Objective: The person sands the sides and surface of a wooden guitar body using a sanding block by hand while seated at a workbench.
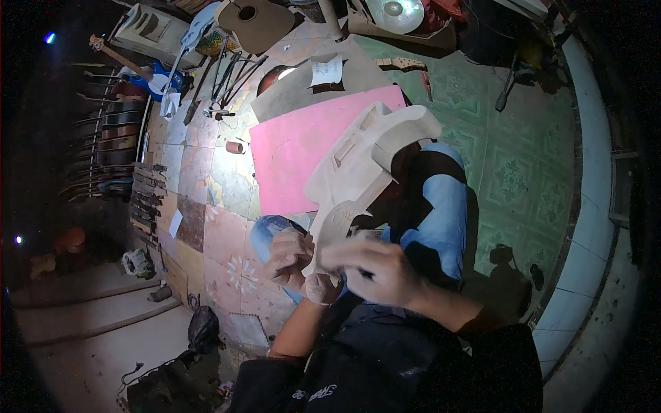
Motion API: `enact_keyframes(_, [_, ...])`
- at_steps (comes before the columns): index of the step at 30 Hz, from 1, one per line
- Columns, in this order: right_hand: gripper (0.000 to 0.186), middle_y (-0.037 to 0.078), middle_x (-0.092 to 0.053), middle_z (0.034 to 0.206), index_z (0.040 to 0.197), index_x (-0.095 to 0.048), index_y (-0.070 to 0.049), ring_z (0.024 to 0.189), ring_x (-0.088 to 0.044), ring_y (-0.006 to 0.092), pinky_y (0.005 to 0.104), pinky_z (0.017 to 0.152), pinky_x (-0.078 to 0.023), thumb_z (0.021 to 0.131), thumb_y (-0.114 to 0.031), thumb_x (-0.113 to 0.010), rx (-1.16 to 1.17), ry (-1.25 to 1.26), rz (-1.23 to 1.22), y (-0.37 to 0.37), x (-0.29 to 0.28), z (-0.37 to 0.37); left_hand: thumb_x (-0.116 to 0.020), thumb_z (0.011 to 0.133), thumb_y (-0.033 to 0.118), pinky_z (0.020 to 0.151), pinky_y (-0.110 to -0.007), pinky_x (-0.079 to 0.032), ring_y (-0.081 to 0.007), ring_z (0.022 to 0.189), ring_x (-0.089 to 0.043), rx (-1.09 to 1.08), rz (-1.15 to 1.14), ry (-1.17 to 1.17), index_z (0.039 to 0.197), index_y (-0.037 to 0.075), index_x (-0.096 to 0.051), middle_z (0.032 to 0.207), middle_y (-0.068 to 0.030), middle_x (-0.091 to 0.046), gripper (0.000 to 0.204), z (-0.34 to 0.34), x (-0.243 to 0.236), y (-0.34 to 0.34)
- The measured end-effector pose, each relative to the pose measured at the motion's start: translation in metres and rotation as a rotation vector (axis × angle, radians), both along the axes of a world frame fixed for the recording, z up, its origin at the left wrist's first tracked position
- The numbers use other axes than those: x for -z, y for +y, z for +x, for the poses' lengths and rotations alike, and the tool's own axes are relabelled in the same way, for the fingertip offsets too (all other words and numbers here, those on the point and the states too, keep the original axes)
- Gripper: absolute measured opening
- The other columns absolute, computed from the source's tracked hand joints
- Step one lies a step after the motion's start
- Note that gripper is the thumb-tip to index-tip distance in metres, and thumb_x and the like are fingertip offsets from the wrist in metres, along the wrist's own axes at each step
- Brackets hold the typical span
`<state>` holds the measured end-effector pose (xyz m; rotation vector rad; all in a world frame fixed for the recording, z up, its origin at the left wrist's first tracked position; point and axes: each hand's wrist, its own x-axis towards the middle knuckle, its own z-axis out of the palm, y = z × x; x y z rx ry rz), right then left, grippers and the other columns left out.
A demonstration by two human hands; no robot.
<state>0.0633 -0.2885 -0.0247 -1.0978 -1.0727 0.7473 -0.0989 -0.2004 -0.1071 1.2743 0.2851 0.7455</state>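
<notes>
A pale, unfinished wooden guitar body (348, 165) with routed cavities lies tilted across the person's lap, its far part over a pink board (282, 158). My left hand (299, 268) grips the near horn from the left, fingers curled round its edge. My right hand (375, 272) is over the right side of that same horn, fingers bent and smeared by motion; whether they touch the wood or hold anything is unclear. Both jeans-clad knees (441, 220) show around the body.
Guitars (120, 124) stand racked at the left, with a blue electric guitar (158, 79) and an acoustic body (248, 31) behind. Tools (227, 82), a small cylinder (235, 147) and a loose neck (399, 64) lie on the tiled floor. A dark bag (203, 327) sits lower left.
</notes>
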Motion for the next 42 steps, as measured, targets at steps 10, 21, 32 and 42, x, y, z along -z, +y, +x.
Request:
enact_keyframes(10, [0.044, 0.019, -0.064, 0.120, 0.119, -0.065, -0.001, 0.110, -0.064, 0.0328, 0.0400, 0.096, -0.051, 0.077, 0.010, -0.056, 0.078, -0.248, -0.065, 0.010, 0.006, 0.000, -0.056, 0.085, 0.057, 0.107, -0.049, -0.040, -0.0371, 0.120, -0.054, -0.489, -0.291, -0.038, 0.135, -0.005, -0.046, 0.128, -0.0241, -0.054, 0.081, -0.020, 0.020, 0.007])
enact_keyframes(21, [0.041, 0.017, -0.066, 0.114, 0.114, -0.067, 0.000, 0.105, -0.065, 0.0317, 0.0383, 0.090, -0.052, 0.077, 0.012, -0.055, 0.056, -0.120, 0.006, 0.006, -0.002, -0.006, -0.055, 0.091, 0.044, 0.091, -0.042, -0.043, -0.0278, 0.098, -0.049, -0.316, 0.039, 0.091, 0.109, 0.001, -0.043, 0.105, -0.0152, -0.047, 0.048, -0.015, 0.025, 0.002])
enact_keyframes(32, [0.044, 0.016, -0.064, 0.111, 0.118, -0.066, -0.005, 0.106, -0.065, 0.0315, 0.0382, 0.092, -0.051, 0.078, 0.010, -0.059, 0.189, -0.212, -0.061, 0.006, 0.004, -0.005, -0.051, 0.097, 0.035, 0.077, -0.035, -0.047, -0.0208, 0.083, -0.046, -0.656, 0.284, -0.001, 0.092, 0.004, -0.042, 0.089, -0.0093, -0.042, 0.033, 0.017, 0.009, 0.010])
enact_keyframes(42, [0.044, 0.016, -0.065, 0.118, 0.118, -0.065, -0.005, 0.111, -0.064, 0.0315, 0.0398, 0.097, -0.050, 0.078, 0.010, -0.053, 0.109, -0.074, 0.037, 0.001, -0.008, -0.022, -0.054, 0.092, 0.031, 0.068, -0.036, -0.040, -0.0232, 0.079, -0.043, -0.837, 0.388, 0.167, 0.092, 0.003, -0.043, 0.086, -0.0108, -0.042, 0.030, 0.020, -0.004, 0.027])
